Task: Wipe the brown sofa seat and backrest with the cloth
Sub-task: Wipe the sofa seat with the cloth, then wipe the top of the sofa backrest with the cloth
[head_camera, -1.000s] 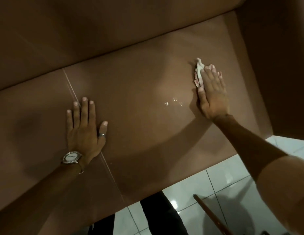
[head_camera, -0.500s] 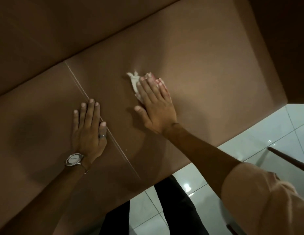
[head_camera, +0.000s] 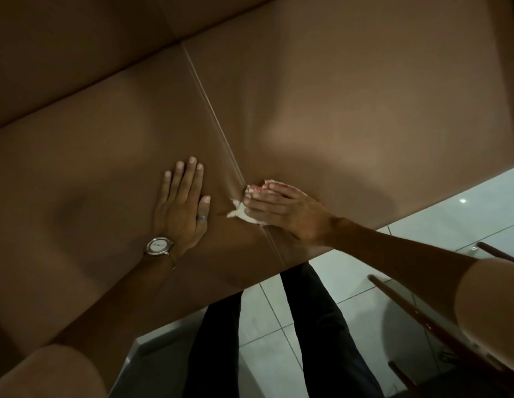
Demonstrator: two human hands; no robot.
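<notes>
My right hand (head_camera: pixel 281 209) presses flat on the cloth (head_camera: pixel 240 214), fingers straight, not clasping it; cloth sits bunched under my fingertips at the seat (head_camera: pixel 350 133) seam (head_camera: pixel 214 122); left hand (head_camera: pixel 181 208) lies flat just beside; risk: the unpinched cloth could snag in the seam and slip out.

Your left hand (head_camera: pixel 182 208) lies flat, fingers (head_camera: pixel 189 179) straight, centre frame; your right hand (head_camera: pixel 284 209) presses flat just right of it.

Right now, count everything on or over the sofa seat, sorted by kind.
Hands (left hand, right hand): 2
Cloth: 1
Wristwatch: 1
Ring: 1
Total: 5
</notes>
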